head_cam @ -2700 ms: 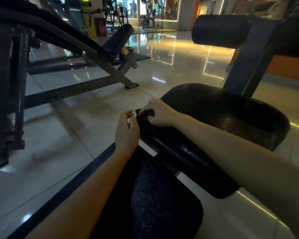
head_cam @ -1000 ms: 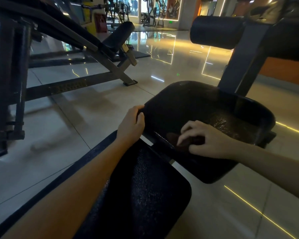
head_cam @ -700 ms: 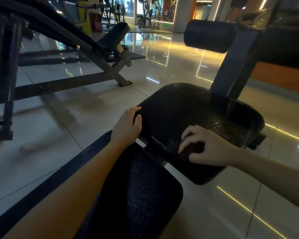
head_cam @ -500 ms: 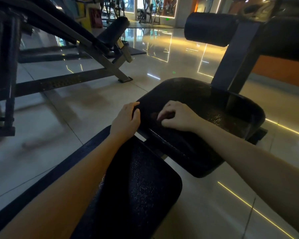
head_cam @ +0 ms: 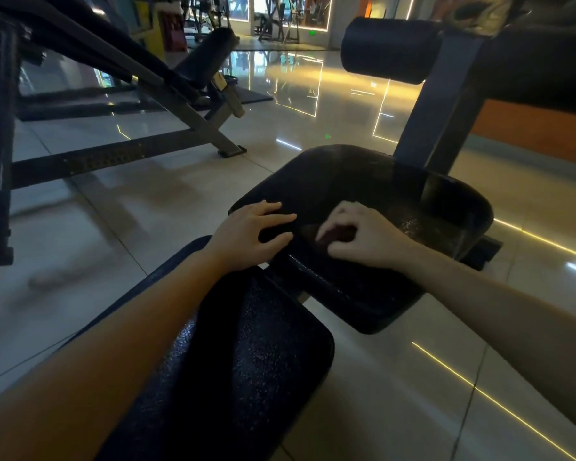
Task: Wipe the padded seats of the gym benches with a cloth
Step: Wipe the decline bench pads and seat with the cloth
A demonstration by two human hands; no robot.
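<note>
A black padded seat of a gym bench lies in front of me, tilted up toward its far end. My right hand holds a dark cloth under curled fingers near the seat's front left part. My left hand rests flat on the seat's near left corner with the fingers spread. A second black pad, the bench's long back pad, runs under my left forearm toward me.
A black roller pad on a grey post rises behind the seat. Another bench with a slanted metal frame stands at the left. Glossy tiled floor surrounds the bench, with an orange wall base at right.
My right hand slid the cloth from the seat's front right back toward the left. My left hand moved from gripping the corner edge to lying flat on the pad.
</note>
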